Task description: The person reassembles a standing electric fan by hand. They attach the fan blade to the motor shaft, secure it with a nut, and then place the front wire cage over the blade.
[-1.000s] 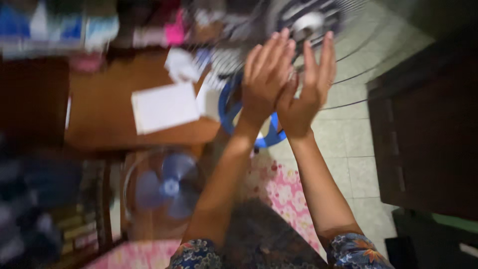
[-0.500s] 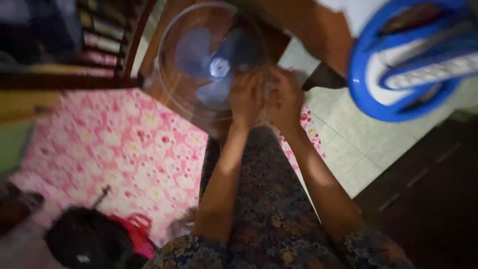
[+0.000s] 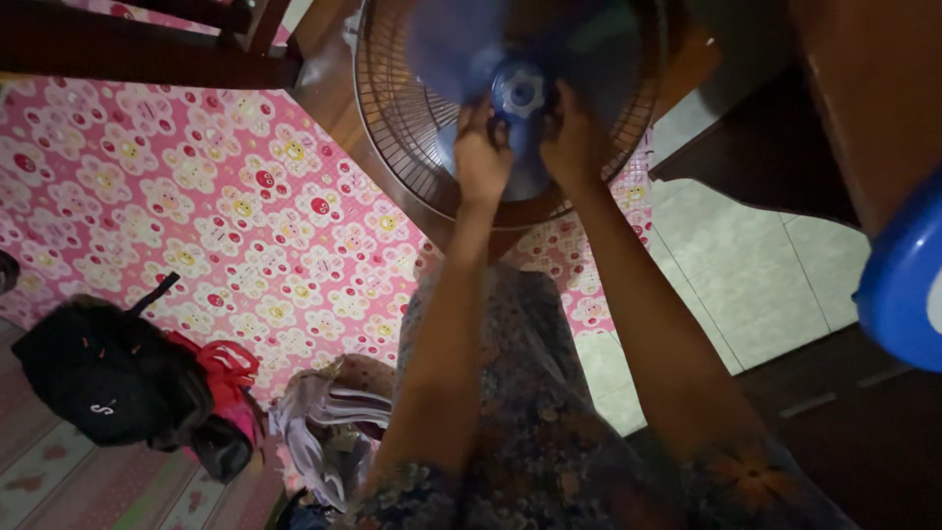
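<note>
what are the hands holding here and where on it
Both the left hand and right hand grip the blue fan blade near its centre hub, one on each side, in front of the wire grille.

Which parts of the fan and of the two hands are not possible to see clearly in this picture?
Head view only:
- Fan blades: blurred; the top is cut off by the frame edge.
- Fan hub: its sides are covered by the left hand and right hand.
- Fingertips: hidden behind the hub, so the grip is unclear.
- Wire guard: the front half cannot be seen.
</note>
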